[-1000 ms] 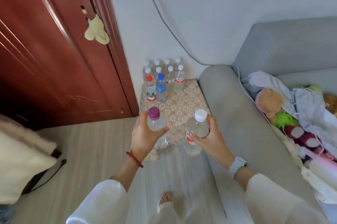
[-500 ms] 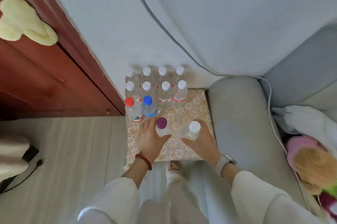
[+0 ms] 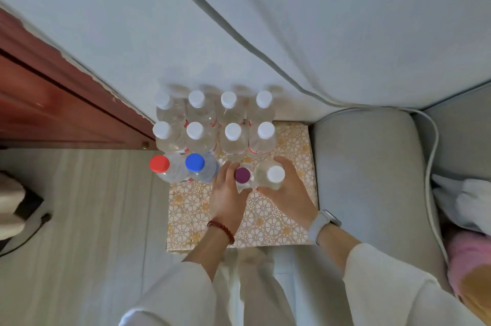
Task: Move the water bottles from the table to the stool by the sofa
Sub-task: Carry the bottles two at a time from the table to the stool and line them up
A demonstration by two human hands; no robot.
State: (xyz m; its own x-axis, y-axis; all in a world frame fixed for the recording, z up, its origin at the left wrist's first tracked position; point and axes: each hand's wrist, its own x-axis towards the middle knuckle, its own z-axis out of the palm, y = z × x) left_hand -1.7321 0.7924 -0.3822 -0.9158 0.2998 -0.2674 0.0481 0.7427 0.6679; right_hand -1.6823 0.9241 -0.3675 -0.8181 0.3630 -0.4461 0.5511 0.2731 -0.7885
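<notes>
Left hand (image 3: 229,194) grips purple-capped bottle (image 3: 242,175); right hand (image 3: 288,190) grips white-capped bottle (image 3: 275,174).

— What are the bottles (image 3: 232,141) made of?
— Clear, glossy plastic, with smooth matt plastic caps (image 3: 194,162).
— And the stool top (image 3: 268,222)?
— Cloth by the look of it, matt, printed with a flower pattern.
— The sofa arm (image 3: 372,166)?
— Grey woven fabric, soft and matt.
— The door (image 3: 53,102)?
— Reddish wood, varnished to a slight gloss. The floor (image 3: 79,219) looks like pale matt wood-grain planks.
</notes>
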